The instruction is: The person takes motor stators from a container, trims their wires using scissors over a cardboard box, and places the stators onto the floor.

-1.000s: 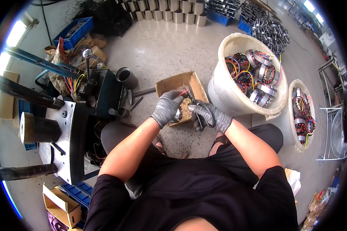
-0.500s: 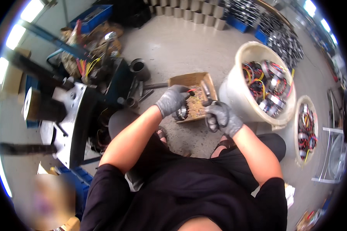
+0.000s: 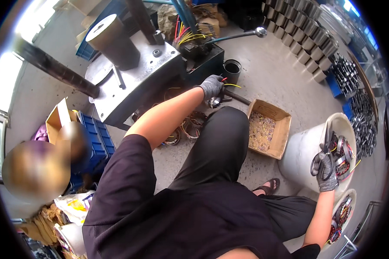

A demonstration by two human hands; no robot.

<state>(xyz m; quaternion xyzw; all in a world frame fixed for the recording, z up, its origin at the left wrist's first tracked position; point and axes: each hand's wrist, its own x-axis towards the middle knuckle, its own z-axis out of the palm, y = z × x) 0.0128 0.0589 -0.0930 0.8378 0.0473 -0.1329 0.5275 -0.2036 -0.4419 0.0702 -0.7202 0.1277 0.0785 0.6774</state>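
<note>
My left hand [image 3: 212,86], in a grey glove, is closed on a wire-wound motor stator [image 3: 214,102] beside the black machine stand. Red and yellow leads stick out past its fingers, and the glove hides part of the stator. Far to the right, my right hand [image 3: 327,176], gloved too, grips scissors [image 3: 327,144] with dark loop handles, blades pointing away from me. That hand is at the rim of a white bucket [image 3: 300,149] holding several stators [image 3: 342,157]. Between the hands, a cardboard box [image 3: 282,134] on the floor contains small coloured clippings.
On the left stands a steel press table [image 3: 149,64] with a metal cylinder [image 3: 116,43]. Several stators [image 3: 190,127] lie beneath it. A dark metal cup [image 3: 232,71] and a long lever [image 3: 237,36] are ahead. Metal sleeves [image 3: 304,36] are stacked at the back right.
My view has turned leftward. My hands have moved apart from over the box: the left carries the stator towards the machine stand, the right takes the scissors to the bucket.
</note>
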